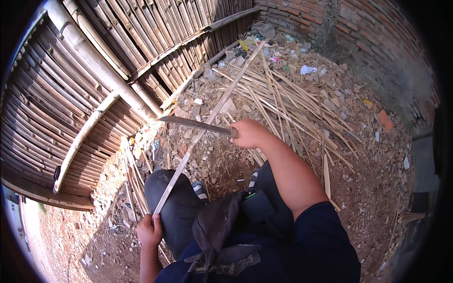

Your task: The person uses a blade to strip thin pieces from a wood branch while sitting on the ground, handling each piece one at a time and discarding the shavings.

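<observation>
My left hand (150, 230) grips the near end of a long thin bamboo strip (207, 118) that runs up and to the right over the rubble. My right hand (249, 133) is closed on the handle of a long dark knife (193, 124), whose blade points left and lies across the strip about midway along it. My knees in dark trousers (175, 203) are below the strip. A dark bag (222, 226) hangs at my front.
A bamboo fence (94, 80) with thick poles fills the left and top. A heap of cut bamboo strips (292, 104) lies on stony ground beyond my right hand. A brick wall (358, 33) stands at the top right, with litter at its foot.
</observation>
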Tool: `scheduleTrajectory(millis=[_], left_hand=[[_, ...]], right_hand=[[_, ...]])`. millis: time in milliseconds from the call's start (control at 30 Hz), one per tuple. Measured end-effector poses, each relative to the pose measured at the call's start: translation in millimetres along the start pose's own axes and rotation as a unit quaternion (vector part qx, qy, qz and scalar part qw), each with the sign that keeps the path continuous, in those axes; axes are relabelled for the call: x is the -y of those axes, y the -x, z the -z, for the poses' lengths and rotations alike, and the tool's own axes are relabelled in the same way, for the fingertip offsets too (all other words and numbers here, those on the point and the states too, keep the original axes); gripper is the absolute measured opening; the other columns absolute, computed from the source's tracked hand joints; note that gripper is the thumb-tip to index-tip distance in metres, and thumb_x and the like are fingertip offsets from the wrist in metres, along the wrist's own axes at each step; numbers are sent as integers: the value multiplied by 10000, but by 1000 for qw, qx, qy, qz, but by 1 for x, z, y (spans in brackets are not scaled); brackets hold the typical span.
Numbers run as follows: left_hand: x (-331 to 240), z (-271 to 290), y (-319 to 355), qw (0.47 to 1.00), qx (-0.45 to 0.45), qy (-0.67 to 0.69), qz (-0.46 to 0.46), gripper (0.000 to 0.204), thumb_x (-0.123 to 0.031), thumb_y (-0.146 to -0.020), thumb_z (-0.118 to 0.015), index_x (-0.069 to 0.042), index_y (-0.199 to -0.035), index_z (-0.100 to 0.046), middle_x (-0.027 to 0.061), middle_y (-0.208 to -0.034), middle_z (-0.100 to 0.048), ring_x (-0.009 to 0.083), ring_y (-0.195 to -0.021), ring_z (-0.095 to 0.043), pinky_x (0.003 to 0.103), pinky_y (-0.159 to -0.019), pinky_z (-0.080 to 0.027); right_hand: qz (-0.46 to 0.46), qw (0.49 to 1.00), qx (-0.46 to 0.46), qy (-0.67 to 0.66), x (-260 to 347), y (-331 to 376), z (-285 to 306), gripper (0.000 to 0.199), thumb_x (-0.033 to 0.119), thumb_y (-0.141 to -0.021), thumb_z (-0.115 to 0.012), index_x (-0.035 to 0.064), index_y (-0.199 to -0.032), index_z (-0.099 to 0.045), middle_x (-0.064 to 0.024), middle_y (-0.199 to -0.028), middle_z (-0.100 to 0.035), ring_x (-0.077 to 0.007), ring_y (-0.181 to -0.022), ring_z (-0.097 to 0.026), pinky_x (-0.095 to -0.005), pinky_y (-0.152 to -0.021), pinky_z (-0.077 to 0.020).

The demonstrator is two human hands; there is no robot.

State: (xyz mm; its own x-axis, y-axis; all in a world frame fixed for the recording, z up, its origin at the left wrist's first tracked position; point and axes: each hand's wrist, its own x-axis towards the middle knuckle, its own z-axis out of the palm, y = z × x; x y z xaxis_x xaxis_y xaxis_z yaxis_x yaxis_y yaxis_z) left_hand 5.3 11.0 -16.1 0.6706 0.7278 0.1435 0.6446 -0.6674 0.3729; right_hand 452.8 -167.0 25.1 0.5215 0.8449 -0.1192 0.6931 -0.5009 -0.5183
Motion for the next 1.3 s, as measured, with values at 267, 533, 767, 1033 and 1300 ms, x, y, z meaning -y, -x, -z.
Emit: scheduleTrajectory(millis=[267,533,767,1033,1300], left_hand=[[-5,11,-1,1000,14,-15,13,452,-336,-972,-628,-24,-677,-486,229,-591,-540,454,-575,-573,525,-548,-414],[5,-3,-7,1000,1,16,-2,454,-316,-969,-627,-22,-664,-463,232,-594,-526,457,-581,-568,525,-548,-412],[-9,8,-8,1000,-5,-5,-5,452,-314,-968,-626,-22,-662,-468,232,-574,-528,453,-545,-564,518,-526,-418],[-6,3,-10,1000,5,12,-3,456,-322,-973,-620,-19,-664,-477,231,-581,-538,453,-562,-574,514,-538,-420],[-8,3,-13,1000,-14,-3,-18,442,-323,-977,-612,-18,-682,-488,231,-610,-555,457,-579,-577,522,-546,-424]], right_hand=[[19,995,45,83,23,15,-1,335,299,-814,-747,134,-1103,-711,-154,-990,-713,-360,-992,-686,-472,-843,-545],[25,997,70,19,8,0,-6,318,315,-806,-738,145,-1074,-716,-148,-1013,-713,-348,-1008,-684,-474,-844,-544],[17,998,40,36,27,14,2,289,290,-797,-735,123,-1032,-710,-142,-986,-711,-350,-982,-685,-481,-832,-550],[47,997,57,24,16,4,-12,288,256,-787,-748,102,-1029,-720,-165,-977,-718,-338,-975,-695,-475,-837,-553],[28,997,56,39,15,7,-3,309,281,-797,-747,114,-1055,-720,-175,-1013,-718,-369,-993,-685,-478,-840,-551]])
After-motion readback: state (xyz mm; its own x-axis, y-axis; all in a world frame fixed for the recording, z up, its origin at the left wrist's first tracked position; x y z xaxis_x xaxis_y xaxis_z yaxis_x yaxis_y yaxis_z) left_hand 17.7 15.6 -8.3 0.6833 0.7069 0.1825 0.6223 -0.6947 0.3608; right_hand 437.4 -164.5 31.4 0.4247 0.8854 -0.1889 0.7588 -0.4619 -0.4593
